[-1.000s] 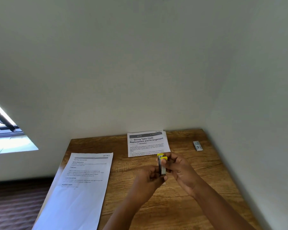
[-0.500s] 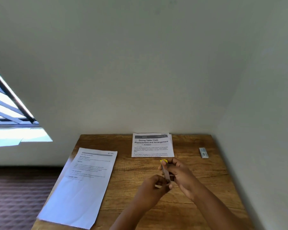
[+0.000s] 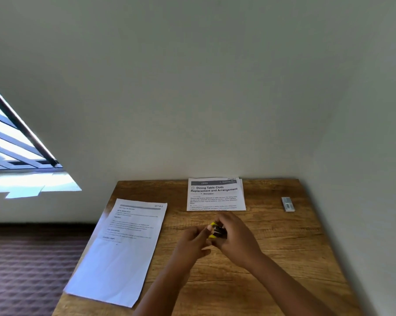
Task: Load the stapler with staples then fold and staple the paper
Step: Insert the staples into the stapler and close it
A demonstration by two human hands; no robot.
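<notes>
A small yellow and black stapler (image 3: 217, 230) is held above the middle of the wooden table (image 3: 283, 247). My right hand (image 3: 235, 238) grips it from the right. My left hand (image 3: 192, 241) meets it from the left, fingers curled against its near end. Most of the stapler is hidden between the hands. A flat printed sheet (image 3: 122, 247) lies at the table's left, hanging over the edge. A folded printed sheet (image 3: 216, 194) lies at the back centre. A small grey staple box (image 3: 288, 204) sits at the back right.
Walls close the table in at the back and right. Left of the table the floor has a dark patterned carpet (image 3: 28, 270), and a bright window (image 3: 12, 156) is on the left.
The stapler stood upright between my hands a second ago; now it lies lower and more level, closed in by both hands. The camera view has tilted.
</notes>
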